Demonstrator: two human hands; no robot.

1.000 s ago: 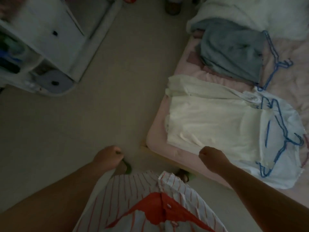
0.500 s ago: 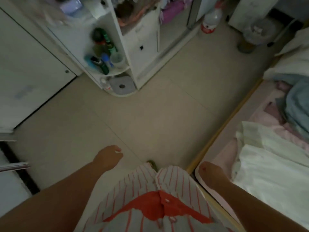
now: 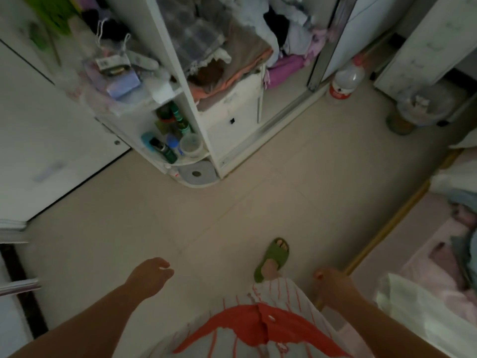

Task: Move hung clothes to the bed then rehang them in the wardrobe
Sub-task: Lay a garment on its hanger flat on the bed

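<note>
Nearest the viewer, the left hand (image 3: 149, 276) and right hand (image 3: 333, 285) hang with fingers loosely curled, each grip holding nothing, consistent with walking between stations. A foot in a green slipper (image 3: 273, 257) steps over the floor (image 3: 232, 215). At right, pale clothes (image 3: 413, 306) lie on the bed (image 3: 387, 254). Beyond stands the open wardrobe (image 3: 232, 117), stuffed with garments.

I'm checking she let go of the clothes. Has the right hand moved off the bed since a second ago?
Yes. The right hand has pulled back off the white garment and now hangs empty past the bed's edge, over the floor.
</note>
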